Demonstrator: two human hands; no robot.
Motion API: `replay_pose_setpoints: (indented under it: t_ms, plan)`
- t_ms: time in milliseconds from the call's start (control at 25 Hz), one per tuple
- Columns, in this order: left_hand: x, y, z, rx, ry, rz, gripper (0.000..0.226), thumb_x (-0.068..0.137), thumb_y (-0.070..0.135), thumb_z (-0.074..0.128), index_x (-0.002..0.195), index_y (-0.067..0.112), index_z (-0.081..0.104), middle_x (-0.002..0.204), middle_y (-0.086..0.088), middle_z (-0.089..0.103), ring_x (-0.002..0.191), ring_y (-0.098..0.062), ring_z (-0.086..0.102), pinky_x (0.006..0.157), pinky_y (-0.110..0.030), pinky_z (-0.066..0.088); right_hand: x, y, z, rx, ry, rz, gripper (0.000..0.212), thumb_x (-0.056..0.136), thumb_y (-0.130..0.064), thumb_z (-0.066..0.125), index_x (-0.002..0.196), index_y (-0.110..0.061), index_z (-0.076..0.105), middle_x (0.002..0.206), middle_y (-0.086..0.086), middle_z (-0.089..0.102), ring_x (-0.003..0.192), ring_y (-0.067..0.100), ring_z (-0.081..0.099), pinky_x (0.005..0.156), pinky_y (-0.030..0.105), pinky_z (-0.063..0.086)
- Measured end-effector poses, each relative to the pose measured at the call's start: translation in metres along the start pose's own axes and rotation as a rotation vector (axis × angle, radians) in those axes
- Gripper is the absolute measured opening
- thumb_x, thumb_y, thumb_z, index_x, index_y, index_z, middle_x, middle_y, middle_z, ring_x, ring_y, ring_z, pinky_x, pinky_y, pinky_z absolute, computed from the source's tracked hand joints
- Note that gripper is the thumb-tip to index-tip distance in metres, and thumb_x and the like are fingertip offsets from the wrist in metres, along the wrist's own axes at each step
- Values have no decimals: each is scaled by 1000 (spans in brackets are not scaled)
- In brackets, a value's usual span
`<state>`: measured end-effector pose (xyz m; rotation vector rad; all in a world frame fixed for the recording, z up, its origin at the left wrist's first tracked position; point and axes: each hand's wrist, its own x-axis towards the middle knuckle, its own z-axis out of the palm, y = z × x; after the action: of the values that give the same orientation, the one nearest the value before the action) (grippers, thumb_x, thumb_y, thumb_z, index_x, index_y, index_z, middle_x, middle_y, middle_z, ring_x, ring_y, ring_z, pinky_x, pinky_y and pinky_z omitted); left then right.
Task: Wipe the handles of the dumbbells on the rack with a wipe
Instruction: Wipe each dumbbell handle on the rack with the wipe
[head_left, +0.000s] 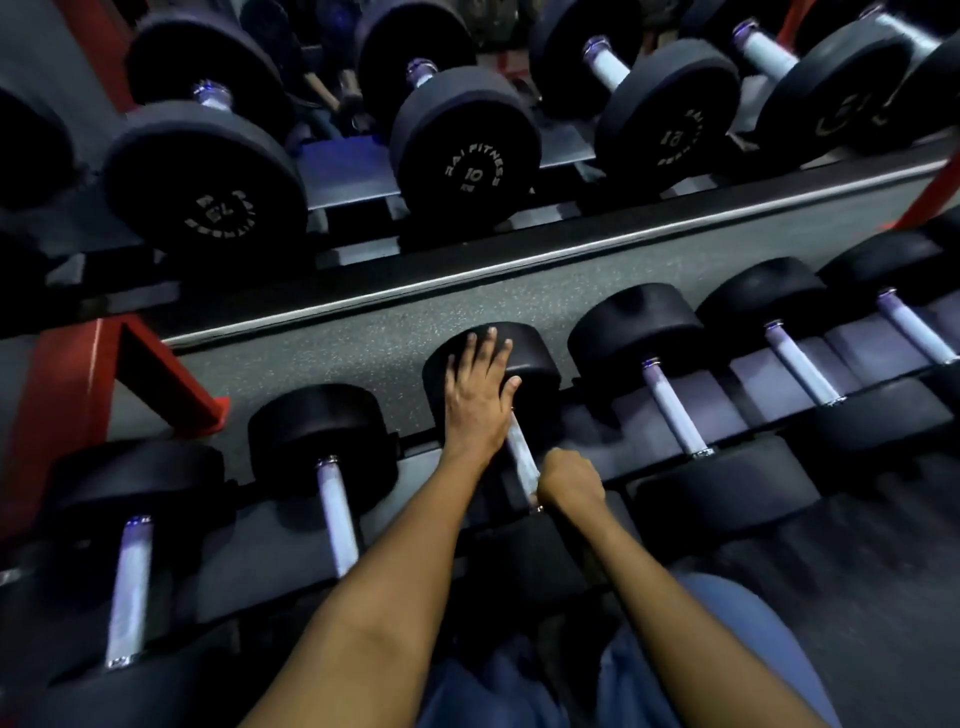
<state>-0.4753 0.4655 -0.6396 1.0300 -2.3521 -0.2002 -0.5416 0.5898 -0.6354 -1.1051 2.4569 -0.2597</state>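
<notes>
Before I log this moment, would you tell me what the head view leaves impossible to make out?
- Wipe: none shows; the right hand is curled at the near end of the handle, hiding anything inside it.
- Far head of that dumbbell: partly covered by the left hand.
- Near head: hidden behind both forearms.
- Upper-rack dumbbell at right: marking blurred.

Lower rack tier: black dumbbells lie side by side, their heads nearly touching, so open room lies only above each handle and in the troughs between the far and near heads. The middle dumbbell's handle (521, 457) is blocked at both ends: the left hand (480, 387) lies flat on its far head (524, 358), and the right hand (569, 480) is curled at its near end. The neighbouring handle at left (337, 514) and the neighbouring handle at right (672, 408) are uncovered. A grey speckled floor strip (363, 332) separates this tier from the upper row of dumbbells (467, 161).
</notes>
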Motion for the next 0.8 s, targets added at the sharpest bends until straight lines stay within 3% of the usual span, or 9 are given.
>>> replay_pose_setpoints:
  t_ms: [160, 440, 520, 600, 640, 720, 800]
  plan:
    - [-2, 2, -1, -18, 1, 9, 52, 98, 31, 46, 148, 20, 36, 160, -2, 22, 149, -22, 11, 120, -50, 11, -5, 1, -3, -53, -10, 10, 32, 83, -14, 63, 113, -2, 58, 122, 15, 60, 116, 30, 54, 89, 32, 45]
    - [-4, -5, 3, -1, 70, 77, 51, 93, 34, 35, 138, 17, 52, 150, -4, 43, 141, -28, 35, 112, -51, 27, 8, -3, -8, -183, -99, 46, 34, 83, -25, 65, 109, -3, 61, 117, 16, 63, 110, 29, 59, 85, 30, 46]
    - [-4, -6, -4, -59, 35, 82, 51, 95, 33, 33, 140, 17, 49, 152, -3, 39, 143, -25, 32, 114, -51, 28, 14, -4, -15, -182, -267, 51, 28, 88, -30, 60, 98, -4, 63, 110, 18, 63, 98, 27, 60, 70, 21, 47]
    - [-14, -8, -12, -131, 40, 55, 52, 96, 35, 31, 142, 16, 47, 154, -3, 36, 143, -24, 30, 115, -52, 25, 22, -2, -19, -184, -398, 22, 24, 91, -28, 58, 83, -6, 62, 97, 18, 62, 82, 19, 53, 47, 14, 35]
    - [-20, -12, -19, -148, 74, 9, 53, 96, 35, 31, 143, 15, 46, 154, -4, 35, 144, -24, 29, 116, -52, 22, 25, -1, -20, -188, -408, 11, 23, 90, -27, 60, 79, -7, 60, 92, 16, 60, 79, 18, 52, 44, 16, 32]
    - [-30, -29, -38, -87, 192, -148, 55, 95, 34, 33, 145, 13, 42, 156, -6, 32, 145, -26, 25, 118, -50, 12, 27, 1, -14, -251, -376, -2, 23, 86, -29, 64, 84, -6, 62, 92, 16, 62, 82, 22, 59, 51, 23, 38]
    - [-39, -55, -61, 63, 285, -330, 57, 93, 32, 39, 146, 11, 41, 157, -7, 29, 147, -28, 20, 117, -47, 0, 21, -4, -10, -325, -318, -3, 35, 84, -32, 65, 104, -5, 65, 108, 16, 66, 100, 27, 63, 68, 26, 44]
